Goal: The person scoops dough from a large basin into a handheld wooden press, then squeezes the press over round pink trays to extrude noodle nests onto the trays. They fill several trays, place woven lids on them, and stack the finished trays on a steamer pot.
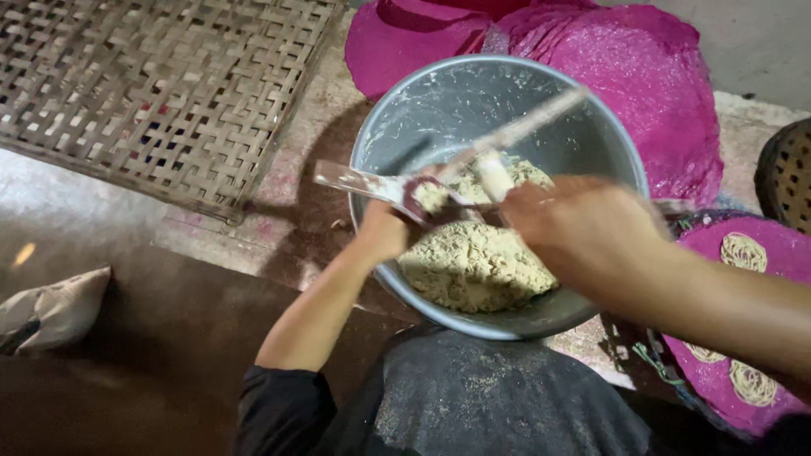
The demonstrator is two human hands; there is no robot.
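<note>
A round metal bowl [473, 101] holds a mound of pale, crumbly dough [473, 270]. Over it I hold a hinged press [427, 203] with a dark cup packed with dough. One flour-smeared arm of the press points left and the other rises to the upper right. A white plunger sits between them. My left hand [384, 228] grips the press from below at the bowl's left rim. My right hand [574, 224], blurred by motion, is closed on the press's right side above the dough.
A woven bamboo mat [160, 84] lies at the upper left. Magenta sheets [642, 76] are piled behind the bowl. At right, a tray lined in magenta [781, 253] carries coils of noodle; a dark basket [790, 173] stands beyond. A cloth pouch [51, 308] lies left.
</note>
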